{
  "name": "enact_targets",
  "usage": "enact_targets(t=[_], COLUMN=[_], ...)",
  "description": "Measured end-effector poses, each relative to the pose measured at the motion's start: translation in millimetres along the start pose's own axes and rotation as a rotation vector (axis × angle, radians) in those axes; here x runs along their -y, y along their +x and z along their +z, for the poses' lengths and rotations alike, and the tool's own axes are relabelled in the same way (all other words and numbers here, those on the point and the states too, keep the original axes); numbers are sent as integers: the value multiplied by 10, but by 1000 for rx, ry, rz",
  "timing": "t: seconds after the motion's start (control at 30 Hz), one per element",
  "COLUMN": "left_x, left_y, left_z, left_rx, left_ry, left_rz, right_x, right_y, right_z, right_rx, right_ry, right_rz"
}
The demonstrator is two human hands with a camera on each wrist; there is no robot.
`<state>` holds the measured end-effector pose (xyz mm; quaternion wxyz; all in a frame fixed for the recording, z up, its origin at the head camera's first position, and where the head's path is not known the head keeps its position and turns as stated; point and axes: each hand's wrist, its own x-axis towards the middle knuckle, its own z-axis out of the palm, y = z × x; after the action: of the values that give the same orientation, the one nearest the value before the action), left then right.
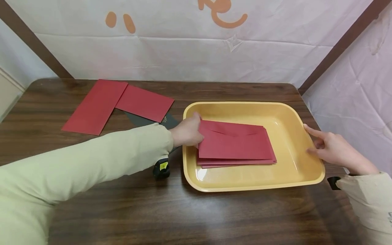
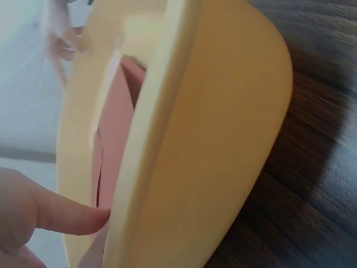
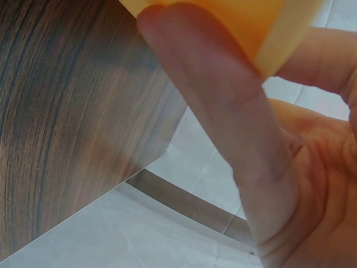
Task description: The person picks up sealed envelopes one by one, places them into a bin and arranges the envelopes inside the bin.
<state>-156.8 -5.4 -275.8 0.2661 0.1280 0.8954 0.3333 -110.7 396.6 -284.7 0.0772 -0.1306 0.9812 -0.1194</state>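
A yellow plastic tray [image 1: 284, 180] stands on the table, with a stack of red envelopes [image 1: 232, 144] lying flat toward its left side. My left hand [image 1: 186, 131] reaches over the tray's left rim and holds the left end of the top envelope. In the left wrist view the thumb [image 2: 72, 215] lies against the inner side of the rim; the other fingers are mostly hidden. At the opposite end, my right hand [image 1: 335, 149] pinches the tray's right rim. The right wrist view shows a finger [image 3: 217, 95] against the yellow wall.
Two more red envelopes [image 1: 95, 109] overlap at the table's back left. Under them is a dark sheet [image 1: 139, 119] with a small gold print. The brown wood-grain table [image 1: 153, 211] ends at a pale cloth backdrop [image 1: 183, 58]. A black device [image 1: 161, 169] sits at my left wrist.
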Motion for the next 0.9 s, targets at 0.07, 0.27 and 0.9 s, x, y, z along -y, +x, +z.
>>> enact_targets(t=[0.07, 0.27, 0.9], left_x=[-27, -96, -144], left_y=[15, 80, 1], left_z=[12, 85, 121], left_rx=[4, 37, 60], left_ry=[69, 238, 399], left_rz=[-14, -64, -18], right_x=[-8, -20, -46], right_y=[-3, -21, -19], right_z=[-1, 4, 33], right_rx=[-3, -7, -15], right_ry=[-4, -16, -12], right_rz=[-4, 0, -1])
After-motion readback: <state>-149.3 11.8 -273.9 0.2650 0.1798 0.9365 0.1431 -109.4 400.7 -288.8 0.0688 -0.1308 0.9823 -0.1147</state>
